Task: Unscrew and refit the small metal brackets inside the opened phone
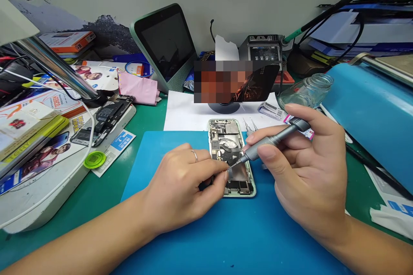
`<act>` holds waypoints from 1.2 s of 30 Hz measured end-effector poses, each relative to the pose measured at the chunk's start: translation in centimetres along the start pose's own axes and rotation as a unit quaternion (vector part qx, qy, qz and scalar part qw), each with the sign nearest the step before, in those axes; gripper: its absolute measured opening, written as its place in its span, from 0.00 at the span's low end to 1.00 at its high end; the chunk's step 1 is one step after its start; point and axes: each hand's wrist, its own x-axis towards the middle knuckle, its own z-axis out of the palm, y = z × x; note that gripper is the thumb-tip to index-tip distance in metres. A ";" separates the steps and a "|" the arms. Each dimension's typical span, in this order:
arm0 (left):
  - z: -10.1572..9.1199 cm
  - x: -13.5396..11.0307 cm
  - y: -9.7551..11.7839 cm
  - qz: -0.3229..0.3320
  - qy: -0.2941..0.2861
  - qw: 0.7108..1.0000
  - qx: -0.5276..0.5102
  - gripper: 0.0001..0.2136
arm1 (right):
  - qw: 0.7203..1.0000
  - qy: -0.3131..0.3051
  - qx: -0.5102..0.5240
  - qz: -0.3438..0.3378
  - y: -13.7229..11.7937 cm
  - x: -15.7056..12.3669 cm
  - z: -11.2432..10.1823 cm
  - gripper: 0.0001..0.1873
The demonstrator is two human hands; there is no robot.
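An opened phone (231,129) with a pale green frame lies on a blue mat (258,232), its inner boards and parts showing. My right hand (309,167) grips a grey precision screwdriver (266,145), slanted down to the left over the phone. Above the phone's lower half, my left hand (183,176) is closed in a pinch, thumb and index finger meeting right at the screwdriver's thin tip. Whatever lies between those fingertips is too small to make out. The left hand covers part of the phone's left edge.
Behind the phone, fine-tipped tools (249,125) lie by a white sheet (183,111) under a round stand holding a dark panel (258,86). A glass jar (306,90) stands right. Left are another opened phone (106,118), a green lid (94,160) and a lamp post (58,66).
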 end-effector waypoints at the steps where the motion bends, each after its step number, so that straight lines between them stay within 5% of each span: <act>1: 0.0 0.0 0.0 0.000 -0.001 1.000 0.000 0.07 | 1.000 -0.001 0.001 -0.001 0.0 0.0 0.0 0.22; 36: 0.0 0.1 0.2 -0.005 -0.009 1.000 -0.007 0.07 | 1.000 -0.002 -0.006 0.009 0.0 -0.2 0.0 0.23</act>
